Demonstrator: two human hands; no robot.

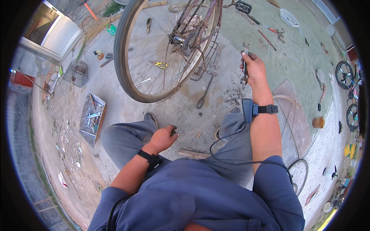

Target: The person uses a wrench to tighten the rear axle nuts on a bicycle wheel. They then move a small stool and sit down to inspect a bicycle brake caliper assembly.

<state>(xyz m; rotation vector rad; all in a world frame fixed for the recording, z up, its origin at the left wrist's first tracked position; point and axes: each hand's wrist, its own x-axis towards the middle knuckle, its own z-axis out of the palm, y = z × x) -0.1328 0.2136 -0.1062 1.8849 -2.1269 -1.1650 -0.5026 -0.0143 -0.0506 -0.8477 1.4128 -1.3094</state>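
a double-ended spanner (244,65) is being gripped by the right hand (254,69) near the rear bicycle wheel (131,69), hub work apparently unfinished, while a small dark part (173,132) is being pinched in the left hand (163,138).

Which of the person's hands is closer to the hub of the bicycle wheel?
Right. The right hand, gripping a wrench, is just beside the wheel hub; the left hand rests down near the knee.

From my remote seat, I took this for an open-air bicycle repair yard. A bicycle wheel (154,50) stood on bare concrete ground (216,96). Left of the wheel lay a tray of tools (92,117); under it sat yellow pliers (162,65). Right of the wheel, screwdrivers (269,34) were scattered, and far beyond them stood small bicycles (347,77).
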